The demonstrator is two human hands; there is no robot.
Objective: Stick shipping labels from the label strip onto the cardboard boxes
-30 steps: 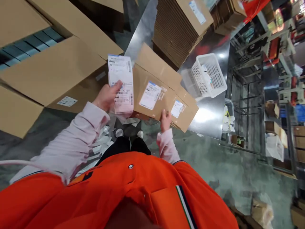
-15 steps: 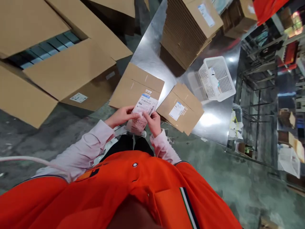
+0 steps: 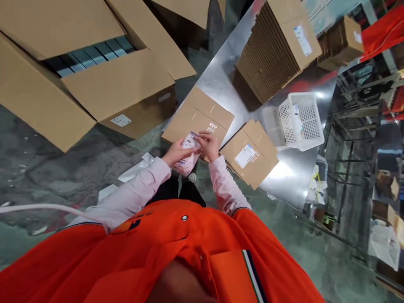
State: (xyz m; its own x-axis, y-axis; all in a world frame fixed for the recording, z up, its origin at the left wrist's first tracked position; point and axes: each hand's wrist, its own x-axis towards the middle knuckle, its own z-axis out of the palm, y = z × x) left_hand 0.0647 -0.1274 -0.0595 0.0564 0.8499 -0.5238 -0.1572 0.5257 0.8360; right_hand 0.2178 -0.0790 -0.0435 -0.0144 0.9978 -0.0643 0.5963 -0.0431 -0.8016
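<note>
My left hand (image 3: 176,152) holds a small stack of white printed labels (image 3: 187,159) at the near edge of a shiny metal table (image 3: 221,80). My right hand (image 3: 209,144) pinches the top label of that stack. Both hands hover over a flattened brown carton (image 3: 195,115) that bears no label. To its right lies a pile of flattened cartons (image 3: 252,153) with a white label on top.
A tall stack of flat cartons (image 3: 277,46) stands at the table's back, and a white perforated basket (image 3: 301,120) sits to the right. A large open box (image 3: 104,80) stands on the floor to the left. White paper scraps (image 3: 137,170) lie by my feet.
My left hand has lowered the label stack from beside the cartons toward my body. My right hand left the labelled carton pile and came to the stack. An unlabelled carton now lies in front.
</note>
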